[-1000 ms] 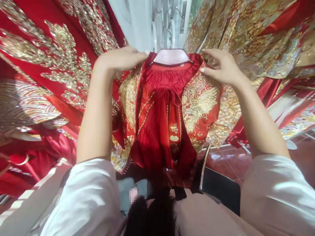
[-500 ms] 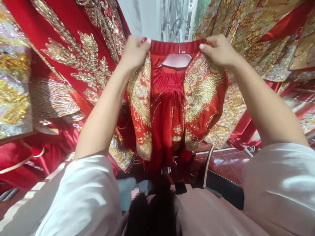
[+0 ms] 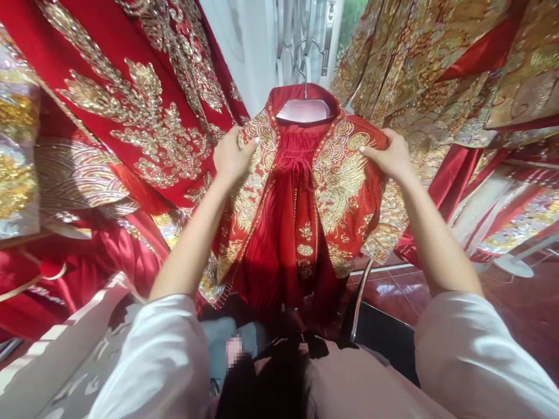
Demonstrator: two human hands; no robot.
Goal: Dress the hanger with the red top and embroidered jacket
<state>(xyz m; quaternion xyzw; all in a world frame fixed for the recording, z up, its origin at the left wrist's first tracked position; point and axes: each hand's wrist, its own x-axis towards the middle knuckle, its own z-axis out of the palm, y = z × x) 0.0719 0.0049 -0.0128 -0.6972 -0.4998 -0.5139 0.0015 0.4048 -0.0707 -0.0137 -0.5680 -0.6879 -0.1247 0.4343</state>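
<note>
And my left hand [image 3: 232,156] pinches one shoulder of the jacket [image 3: 343,180], my right hand [image 3: 389,155] pinches the other! The jacket hangs between them, hanger [image 3: 303,110] above hand level, gold cloth [image 3: 425,110] just beyond my right hand.

From my end I see a loose, whitish left sleeve [image 3: 161,355] at lower left, a matching right sleeve [image 3: 471,349] at lower right, and a shaded, pinkish shirt front [image 3: 353,372] at bottom centre.
</note>
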